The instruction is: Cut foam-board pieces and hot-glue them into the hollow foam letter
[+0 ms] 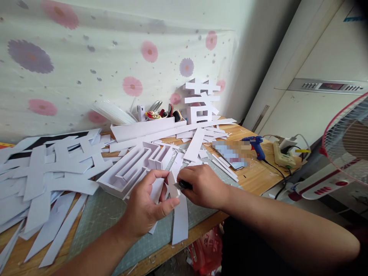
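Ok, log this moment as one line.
left hand: holding small white piece; right hand: gripping black-handled cutter, blade by the piece; beneath: grey-green cutting mat; aside: blue glue gun on wooden table

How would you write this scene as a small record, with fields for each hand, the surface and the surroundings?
Left hand: pinches a small white piece
Right hand: grips a black-handled tool, probably a cutter, at that piece
Surface: grey-green cutting mat on wooden table
Beyond left hand: open-topped white form
Back: upright white construction
Right side: blue glue gun, fan
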{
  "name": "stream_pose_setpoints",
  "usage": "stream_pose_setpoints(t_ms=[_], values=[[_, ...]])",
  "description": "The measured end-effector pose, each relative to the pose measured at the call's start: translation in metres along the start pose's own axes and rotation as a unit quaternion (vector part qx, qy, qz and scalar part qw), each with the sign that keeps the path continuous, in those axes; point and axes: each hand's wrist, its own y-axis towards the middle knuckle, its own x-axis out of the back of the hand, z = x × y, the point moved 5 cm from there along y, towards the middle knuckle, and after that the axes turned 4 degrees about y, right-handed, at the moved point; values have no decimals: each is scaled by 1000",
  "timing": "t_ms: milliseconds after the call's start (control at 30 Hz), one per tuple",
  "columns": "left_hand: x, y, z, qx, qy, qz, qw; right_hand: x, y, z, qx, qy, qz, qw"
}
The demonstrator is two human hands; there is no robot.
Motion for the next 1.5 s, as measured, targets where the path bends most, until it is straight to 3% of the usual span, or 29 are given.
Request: stream_pose_setpoints(t_ms=[267, 767, 1067, 1333, 1500], values=[[1, -2, 2, 2, -7, -8, 1000, 2, -5, 6, 27, 13, 11, 1000], [-1, -6, -5, 21, -35, -42, 998, 2, -1, 2, -8, -7, 7, 1000], [2, -3, 0, -22, 6, -18, 1000, 2, 2, 0, -24, -26, 4, 999], [-6, -9, -10, 11, -11, -4, 1000, 5, 6, -6, -71, -15, 10, 997], [-3, -9, -11, 13, 10, -23, 1000, 6, 5, -10, -87, 18, 2, 996]])
